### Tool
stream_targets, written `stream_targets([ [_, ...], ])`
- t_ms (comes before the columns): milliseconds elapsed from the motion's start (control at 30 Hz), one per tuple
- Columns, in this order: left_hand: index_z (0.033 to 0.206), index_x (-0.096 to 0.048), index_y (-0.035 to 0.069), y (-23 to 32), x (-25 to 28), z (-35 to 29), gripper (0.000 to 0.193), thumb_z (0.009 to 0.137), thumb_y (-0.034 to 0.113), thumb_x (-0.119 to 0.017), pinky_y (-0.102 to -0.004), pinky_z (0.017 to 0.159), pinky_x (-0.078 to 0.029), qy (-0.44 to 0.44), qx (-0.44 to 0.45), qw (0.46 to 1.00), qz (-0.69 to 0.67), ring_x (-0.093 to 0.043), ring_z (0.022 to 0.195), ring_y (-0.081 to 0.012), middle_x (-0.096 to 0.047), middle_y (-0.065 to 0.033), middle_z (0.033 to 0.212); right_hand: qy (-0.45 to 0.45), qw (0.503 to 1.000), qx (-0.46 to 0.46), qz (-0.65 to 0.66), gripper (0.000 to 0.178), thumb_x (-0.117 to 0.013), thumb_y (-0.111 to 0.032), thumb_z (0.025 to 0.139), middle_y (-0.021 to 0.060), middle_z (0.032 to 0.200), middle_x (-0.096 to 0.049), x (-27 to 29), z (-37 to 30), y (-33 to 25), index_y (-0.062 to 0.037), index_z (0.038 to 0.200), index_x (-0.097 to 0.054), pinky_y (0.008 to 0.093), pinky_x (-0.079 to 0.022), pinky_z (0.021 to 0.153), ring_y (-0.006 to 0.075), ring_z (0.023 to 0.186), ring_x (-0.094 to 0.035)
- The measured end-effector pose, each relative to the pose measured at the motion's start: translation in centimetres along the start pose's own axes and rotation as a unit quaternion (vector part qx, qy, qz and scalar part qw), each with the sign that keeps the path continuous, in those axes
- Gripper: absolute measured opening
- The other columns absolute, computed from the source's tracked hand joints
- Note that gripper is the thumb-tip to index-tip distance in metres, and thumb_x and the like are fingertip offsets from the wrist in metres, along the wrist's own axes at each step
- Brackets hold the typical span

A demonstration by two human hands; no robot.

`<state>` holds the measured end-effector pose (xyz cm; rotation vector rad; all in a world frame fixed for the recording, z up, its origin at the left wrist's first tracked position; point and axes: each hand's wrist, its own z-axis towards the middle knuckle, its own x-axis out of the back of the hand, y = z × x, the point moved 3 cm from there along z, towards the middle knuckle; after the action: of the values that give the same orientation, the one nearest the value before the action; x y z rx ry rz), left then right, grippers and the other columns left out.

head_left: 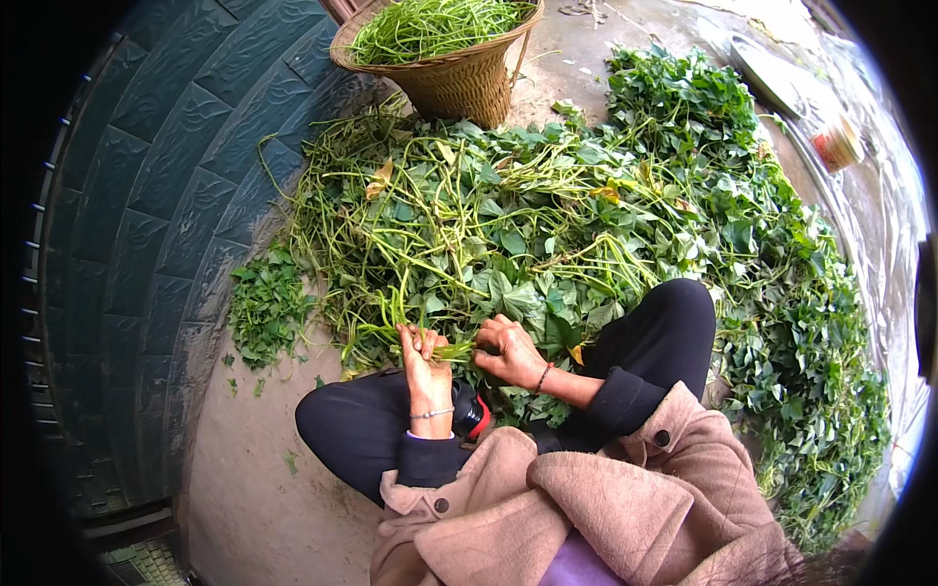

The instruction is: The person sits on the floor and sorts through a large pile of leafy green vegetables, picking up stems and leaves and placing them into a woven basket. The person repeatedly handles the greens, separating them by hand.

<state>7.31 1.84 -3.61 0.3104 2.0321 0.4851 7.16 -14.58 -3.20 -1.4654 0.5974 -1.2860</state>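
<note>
Between my two hands stretches a small bunch of thin green stems. My left hand is closed around the bunch, with loose stem ends sticking up past its fingers. At the other end, my right hand pinches the stems with curled fingers. Directly in front of both hands spreads a large heap of leafy green vines, with long pale stems and a few yellowed leaves among them. A dark object with a red rim shows near my left wrist, partly hidden by my sleeve.
A woven basket full of cut green stems stands beyond the heap. A small pile of leaves lies at the left, near the dark tiled wall. At the far right are a tub and plastic sheeting.
</note>
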Motion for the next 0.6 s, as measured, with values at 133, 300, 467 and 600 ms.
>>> stream_targets([
  [133,0.070,-0.042,0.012,-0.4,-0.5,-0.1,0.038,0.099,0.035,-0.048,-0.0224,0.052,-0.028,-0.027,0.040,0.999,-0.022,-0.027,0.046,-0.0061,-0.032,0.0041,0.057,0.035,0.951,-0.158,0.263,0.013,-0.063,-0.013,0.076,0.0028,0.069,-0.061,-0.4,0.4,1.3,-0.0004,0.078,-0.065,0.0286,-0.046,0.064,0.0112,0.066,-0.054],
  [300,0.081,-0.051,0.011,1.5,0.3,0.5,0.030,0.098,0.036,-0.048,-0.0229,0.051,-0.035,-0.061,0.041,0.994,-0.084,-0.031,0.046,-0.0061,-0.035,0.0053,0.058,0.140,0.877,-0.246,0.387,0.011,-0.061,-0.013,0.083,0.0004,0.075,-0.063,5.5,2.3,4.4,-0.0032,0.084,-0.065,0.0237,-0.044,0.063,0.0088,0.067,-0.055],
  [467,0.079,-0.050,0.011,2.2,0.9,0.9,0.032,0.098,0.036,-0.049,-0.0226,0.050,-0.029,-0.061,0.027,0.992,-0.104,-0.029,0.046,-0.0059,-0.035,0.0051,0.058,0.083,0.990,0.079,-0.085,0.011,-0.065,-0.012,0.076,0.0060,0.097,-0.062,6.8,2.8,0.2,-0.0086,0.087,-0.066,0.0385,-0.043,0.081,0.0265,0.092,-0.054],
  [600,0.077,-0.048,0.011,2.2,0.4,0.6,0.033,0.098,0.037,-0.049,-0.0227,0.050,-0.027,-0.063,0.023,0.995,-0.070,-0.029,0.047,-0.0059,-0.034,0.0051,0.058,0.002,0.969,0.204,-0.138,0.015,-0.071,-0.018,0.075,0.0021,0.092,-0.058,4.1,1.5,-3.6,-0.0102,0.085,-0.064,0.0384,-0.038,0.081,0.0236,0.093,-0.051],
])
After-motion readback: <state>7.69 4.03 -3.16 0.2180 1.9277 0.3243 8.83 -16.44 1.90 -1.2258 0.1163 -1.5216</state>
